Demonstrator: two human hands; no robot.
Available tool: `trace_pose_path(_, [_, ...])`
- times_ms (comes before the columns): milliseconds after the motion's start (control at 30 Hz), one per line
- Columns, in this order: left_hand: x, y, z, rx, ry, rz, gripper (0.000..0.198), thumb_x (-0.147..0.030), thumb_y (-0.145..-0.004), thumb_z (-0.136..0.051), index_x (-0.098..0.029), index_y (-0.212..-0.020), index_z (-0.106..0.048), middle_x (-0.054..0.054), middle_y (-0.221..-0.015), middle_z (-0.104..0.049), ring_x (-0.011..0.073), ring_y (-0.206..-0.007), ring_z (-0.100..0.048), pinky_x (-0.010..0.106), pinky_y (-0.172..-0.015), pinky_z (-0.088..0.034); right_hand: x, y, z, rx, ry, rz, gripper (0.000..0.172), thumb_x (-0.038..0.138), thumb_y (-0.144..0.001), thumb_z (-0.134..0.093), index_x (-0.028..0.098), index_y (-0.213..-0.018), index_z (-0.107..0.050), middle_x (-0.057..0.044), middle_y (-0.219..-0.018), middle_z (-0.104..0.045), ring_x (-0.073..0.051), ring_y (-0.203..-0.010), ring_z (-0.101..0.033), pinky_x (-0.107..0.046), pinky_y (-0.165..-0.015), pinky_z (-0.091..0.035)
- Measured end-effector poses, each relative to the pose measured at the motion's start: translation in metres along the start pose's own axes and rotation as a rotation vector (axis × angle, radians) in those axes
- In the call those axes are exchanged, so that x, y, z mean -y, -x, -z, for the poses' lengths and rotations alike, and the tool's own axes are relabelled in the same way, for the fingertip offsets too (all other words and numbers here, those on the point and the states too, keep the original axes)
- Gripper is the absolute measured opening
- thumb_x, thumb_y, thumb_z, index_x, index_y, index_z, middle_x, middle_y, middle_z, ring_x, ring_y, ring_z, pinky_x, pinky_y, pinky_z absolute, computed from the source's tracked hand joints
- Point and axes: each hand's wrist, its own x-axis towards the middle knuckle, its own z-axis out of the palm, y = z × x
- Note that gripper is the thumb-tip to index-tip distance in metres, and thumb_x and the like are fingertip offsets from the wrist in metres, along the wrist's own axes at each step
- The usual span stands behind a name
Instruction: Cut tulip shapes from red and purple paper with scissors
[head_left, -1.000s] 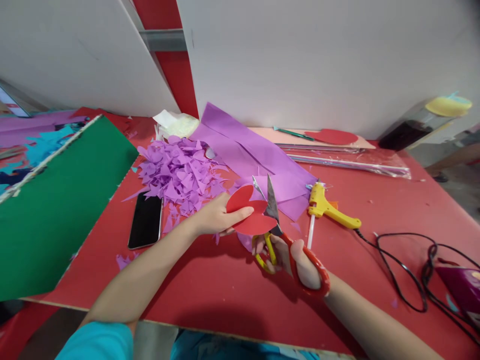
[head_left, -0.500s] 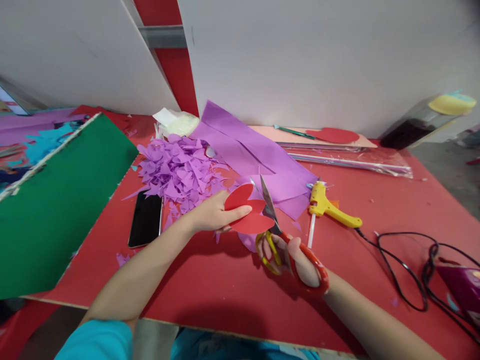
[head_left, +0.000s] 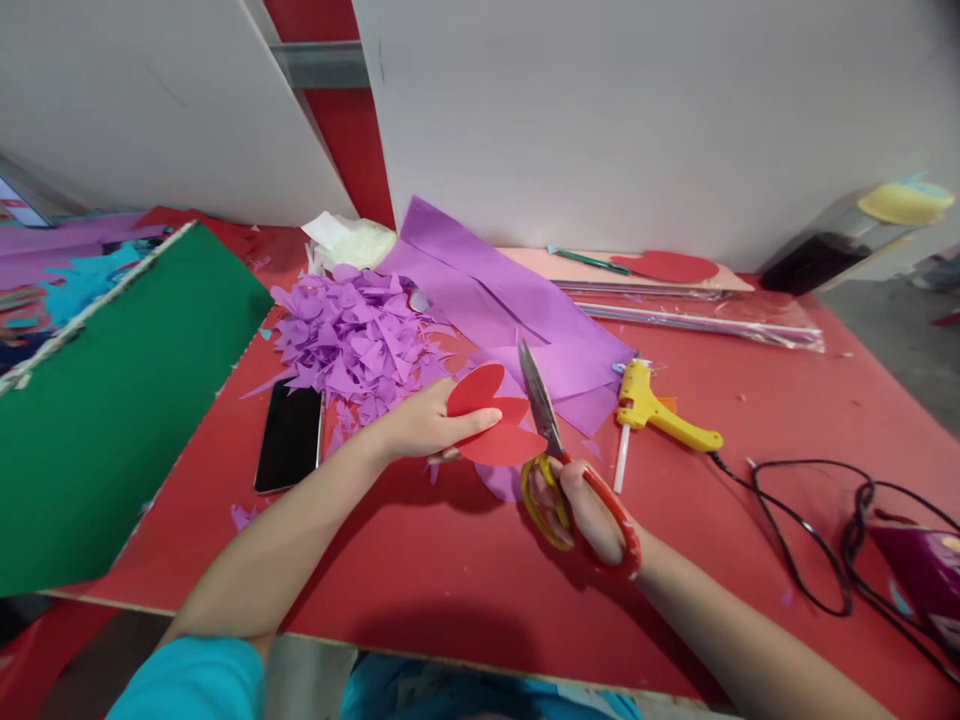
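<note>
Pinched between the thumb and fingers of my left hand (head_left: 431, 420) is a red paper cutout (head_left: 499, 443) with rounded petal-like lobes. My right hand (head_left: 589, 505) grips scissors (head_left: 541, 395) with one red and one yellow handle loop. Their blades point up and away, close together, at the right edge of the red paper. Whether the blades touch the paper I cannot tell. Beneath and behind lie purple sheets (head_left: 480, 290) and a heap of purple paper scraps (head_left: 360, 340). My left fingertips are mostly hidden under the cutout.
A yellow glue gun (head_left: 660, 415) with a black cord (head_left: 806, 465) lies right of the scissors. A phone (head_left: 289, 435) rests left of my forearm, beside a green board (head_left: 142, 400). Behind are a pencil (head_left: 589, 260) and a red oval (head_left: 667, 266). A bottle (head_left: 832, 240) stands far right.
The scissor blades have closed together from a spread position. My left hand and the red cutout have stayed nearly in place.
</note>
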Motion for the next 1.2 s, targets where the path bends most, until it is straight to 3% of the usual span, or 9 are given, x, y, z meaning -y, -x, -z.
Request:
trace_pose_path(100, [0.001,0.001,-0.001,0.067,-0.040,-0.001,0.036,-0.036,-0.084,-0.050,-0.017,-0.054,-0.042,-0.007,-0.035,-0.037,0.0044,-0.027,-0.034,0.015,-0.029,-0.027,0.002,-0.003,-0.005,-0.060,-0.009,0.044,0.049,0.063,-0.087,-0.038,0.020,-0.064,-0.047,0.007,-0.036,-0.038,-0.009,-0.031,-0.035,-0.025,-0.036,-0.029])
trace_pose_path(333, [0.003,-0.005,-0.015,0.431,-0.276,0.066,0.042,-0.041,-0.084,-0.049,-0.018,-0.050,-0.041,-0.005,-0.033,-0.040,0.0069,-0.029,-0.038,0.017,-0.031,-0.029,0.002,-0.005,-0.004,-0.173,-0.077,0.070,0.033,0.052,-0.077,-0.062,0.021,-0.080,-0.050,0.007,-0.051,-0.047,-0.009,-0.036,-0.041,-0.023,-0.037,-0.035])
trace_pose_path(433, [0.005,-0.010,-0.023,0.592,-0.314,0.062,0.044,-0.038,-0.087,-0.045,-0.017,-0.049,-0.042,-0.004,-0.034,-0.041,0.0075,-0.030,-0.039,0.018,-0.035,-0.033,0.007,-0.004,-0.003,-0.177,0.068,0.124,0.029,0.045,-0.076,-0.065,0.019,-0.080,-0.053,0.003,-0.062,-0.052,-0.009,-0.044,-0.045,-0.023,-0.040,-0.037])
trace_pose_path(533, [0.007,-0.014,-0.028,0.647,-0.371,0.057,0.050,-0.040,-0.088,-0.043,-0.017,-0.044,-0.040,-0.003,-0.033,-0.040,0.0081,-0.031,-0.040,0.021,-0.041,-0.038,0.015,-0.003,-0.003,-0.211,0.255,0.188,0.023,0.038,-0.079,-0.063,0.018,-0.072,-0.053,0.001,-0.067,-0.052,-0.011,-0.053,-0.048,-0.025,-0.048,-0.039])
trace_pose_path(800, [0.021,-0.021,-0.030,0.420,-0.511,-0.095,0.050,-0.053,-0.081,-0.050,-0.018,-0.047,-0.038,-0.004,-0.040,-0.036,0.0075,-0.036,-0.032,0.023,-0.037,-0.023,0.020,-0.004,-0.001,-0.413,0.460,0.317,0.022,0.034,-0.079,-0.060,0.019,-0.065,-0.054,0.000,-0.062,-0.053,-0.014,-0.057,-0.051,-0.028,-0.055,-0.042])
trace_pose_path(867, [0.022,-0.022,-0.030,0.362,-0.509,-0.166,0.046,-0.052,-0.081,-0.050,-0.016,-0.053,-0.044,-0.003,-0.048,-0.043,0.0085,-0.042,-0.039,0.022,-0.041,-0.028,0.020,-0.006,0.001,-0.470,0.455,0.348,0.021,0.033,-0.079,-0.060,0.019,-0.064,-0.055,0.000,-0.063,-0.055,-0.015,-0.059,-0.054,-0.029,-0.058,-0.044])
trace_pose_path(967, [0.021,-0.021,-0.034,0.257,-0.397,-0.283,0.026,-0.038,-0.086,-0.048,-0.014,-0.079,-0.058,0.002,-0.076,-0.063,0.0139,-0.068,-0.057,0.024,-0.062,-0.044,0.021,-0.008,0.002,-0.553,0.416,0.367,0.022,0.031,-0.079,-0.060,0.020,-0.061,-0.053,0.001,-0.056,-0.052,-0.014,-0.054,-0.052,-0.028,-0.053,-0.043])
trace_pose_path(1033, [0.023,-0.021,-0.039,0.150,-0.323,-0.316,0.022,-0.031,-0.086,-0.049,-0.015,-0.100,-0.056,0.005,-0.096,-0.065,0.0176,-0.085,-0.061,0.029,-0.076,-0.047,0.022,-0.009,0.004,-0.582,0.355,0.358,0.023,0.033,-0.079,-0.060,0.020,-0.062,-0.053,0.002,-0.053,-0.050,-0.013,-0.046,-0.048,-0.027,-0.046,-0.040])
trace_pose_path(1200, [0.034,-0.023,-0.054,-0.033,-0.158,-0.421,0.051,-0.022,-0.083,-0.053,-0.019,-0.130,-0.033,0.011,-0.124,-0.053,0.0204,-0.107,-0.057,0.034,-0.091,-0.047,0.020,-0.011,0.006,-0.654,0.227,0.319,0.023,0.038,-0.076,-0.064,0.019,-0.066,-0.053,0.005,-0.053,-0.050,-0.009,-0.037,-0.041,-0.024,-0.036,-0.033])
